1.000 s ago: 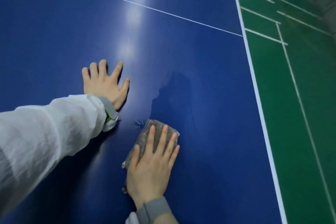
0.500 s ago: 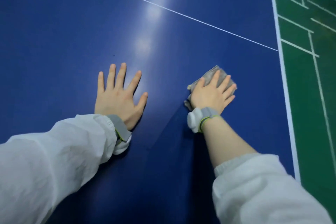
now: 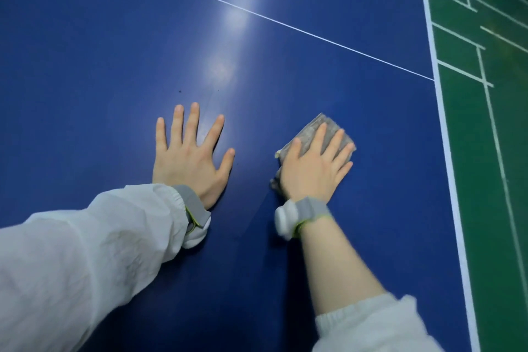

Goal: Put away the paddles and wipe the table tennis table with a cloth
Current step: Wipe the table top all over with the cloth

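Sliding a touch further out, the right hand (image 3: 315, 168) presses the grey cloth (image 3: 328, 127) flat-fingered on the blue desk (image 3: 85, 66); left hand (image 3: 190, 160) splayed, bracing. Cloth looks soft, light, best driven under a flat palm.

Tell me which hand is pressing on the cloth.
The right hand: its straight fingers press the grey cloth, while the left hand lies bare on the table.

Two hands (image 3: 190, 164), one cloth (image 3: 320, 130), one table (image 3: 100, 66)

Blue table (image 3: 85, 66) with white lines, greyish cloth (image 3: 328, 126), green white-lined floor (image 3: 485, 180), white sleeves (image 3: 85, 251)
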`<state>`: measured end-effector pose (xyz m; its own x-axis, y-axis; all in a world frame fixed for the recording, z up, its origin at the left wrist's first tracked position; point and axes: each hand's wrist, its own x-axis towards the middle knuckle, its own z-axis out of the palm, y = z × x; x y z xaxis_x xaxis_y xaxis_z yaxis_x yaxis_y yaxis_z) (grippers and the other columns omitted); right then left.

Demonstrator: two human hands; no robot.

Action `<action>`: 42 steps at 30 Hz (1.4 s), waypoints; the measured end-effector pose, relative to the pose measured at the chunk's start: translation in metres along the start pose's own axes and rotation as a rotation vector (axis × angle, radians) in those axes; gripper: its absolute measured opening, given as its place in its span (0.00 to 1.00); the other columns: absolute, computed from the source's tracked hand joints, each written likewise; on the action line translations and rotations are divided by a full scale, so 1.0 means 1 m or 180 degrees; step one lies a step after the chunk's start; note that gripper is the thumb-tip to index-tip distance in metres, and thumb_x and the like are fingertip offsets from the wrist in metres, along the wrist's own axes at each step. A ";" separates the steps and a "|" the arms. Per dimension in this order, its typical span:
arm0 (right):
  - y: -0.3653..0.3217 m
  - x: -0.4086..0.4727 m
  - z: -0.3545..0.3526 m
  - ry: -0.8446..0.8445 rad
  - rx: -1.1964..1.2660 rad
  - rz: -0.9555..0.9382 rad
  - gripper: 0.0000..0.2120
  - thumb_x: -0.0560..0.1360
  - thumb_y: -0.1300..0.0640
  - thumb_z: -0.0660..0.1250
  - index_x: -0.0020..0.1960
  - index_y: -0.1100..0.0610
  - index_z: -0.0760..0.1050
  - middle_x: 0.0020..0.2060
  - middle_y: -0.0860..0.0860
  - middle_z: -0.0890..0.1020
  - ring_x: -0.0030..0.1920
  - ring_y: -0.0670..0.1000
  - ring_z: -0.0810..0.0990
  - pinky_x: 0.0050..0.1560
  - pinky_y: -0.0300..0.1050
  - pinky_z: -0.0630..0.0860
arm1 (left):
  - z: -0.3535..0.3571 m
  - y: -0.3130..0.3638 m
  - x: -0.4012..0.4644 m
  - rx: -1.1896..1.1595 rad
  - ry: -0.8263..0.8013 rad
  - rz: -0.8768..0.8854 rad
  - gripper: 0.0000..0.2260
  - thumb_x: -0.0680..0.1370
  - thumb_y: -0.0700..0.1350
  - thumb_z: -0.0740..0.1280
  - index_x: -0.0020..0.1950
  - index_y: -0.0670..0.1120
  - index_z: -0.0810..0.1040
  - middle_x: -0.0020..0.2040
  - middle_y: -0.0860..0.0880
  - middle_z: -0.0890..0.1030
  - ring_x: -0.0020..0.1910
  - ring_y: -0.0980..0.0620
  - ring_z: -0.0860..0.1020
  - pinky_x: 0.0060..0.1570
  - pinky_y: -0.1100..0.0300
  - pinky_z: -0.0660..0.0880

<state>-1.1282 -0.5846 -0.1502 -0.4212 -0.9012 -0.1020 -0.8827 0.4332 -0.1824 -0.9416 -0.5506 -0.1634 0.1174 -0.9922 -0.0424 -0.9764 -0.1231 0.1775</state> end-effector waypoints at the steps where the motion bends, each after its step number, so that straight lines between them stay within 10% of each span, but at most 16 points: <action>1: 0.000 -0.020 0.004 0.0034 0.0003 -0.0064 0.31 0.81 0.40 0.48 0.81 0.48 0.48 0.80 0.52 0.45 0.79 0.59 0.39 0.77 0.60 0.41 | 0.000 0.000 0.000 -0.0012 0.0002 -0.0006 0.28 0.80 0.65 0.45 0.80 0.59 0.51 0.81 0.46 0.49 0.80 0.44 0.43 0.76 0.42 0.41; 9: 0.014 -0.120 0.017 0.0010 -0.0005 -0.0618 0.31 0.79 0.39 0.47 0.80 0.49 0.53 0.80 0.52 0.49 0.79 0.58 0.42 0.78 0.60 0.45 | -0.002 -0.002 -0.001 -0.0054 -0.0063 -0.0014 0.28 0.80 0.64 0.46 0.80 0.59 0.51 0.81 0.46 0.48 0.80 0.44 0.43 0.76 0.41 0.40; 29: -0.067 0.231 -0.012 -0.0356 0.0047 -0.0917 0.28 0.80 0.42 0.53 0.79 0.43 0.54 0.80 0.47 0.50 0.79 0.55 0.43 0.78 0.56 0.42 | 0.002 -0.004 0.001 0.0099 -0.0085 0.0024 0.28 0.80 0.63 0.45 0.80 0.58 0.54 0.81 0.45 0.52 0.80 0.43 0.46 0.76 0.39 0.46; 42: -0.022 0.076 -0.003 -0.0331 -0.0145 -0.2285 0.28 0.81 0.41 0.53 0.79 0.47 0.55 0.80 0.50 0.52 0.79 0.58 0.44 0.78 0.58 0.43 | -0.001 -0.003 0.002 0.0137 -0.0140 -0.0039 0.28 0.80 0.64 0.41 0.80 0.60 0.49 0.81 0.46 0.48 0.80 0.43 0.44 0.76 0.40 0.43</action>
<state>-1.1412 -0.6622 -0.1508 0.2850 -0.9563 -0.0654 -0.9429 -0.2675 -0.1984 -0.9386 -0.5523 -0.1629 0.1224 -0.9886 -0.0875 -0.9819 -0.1334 0.1343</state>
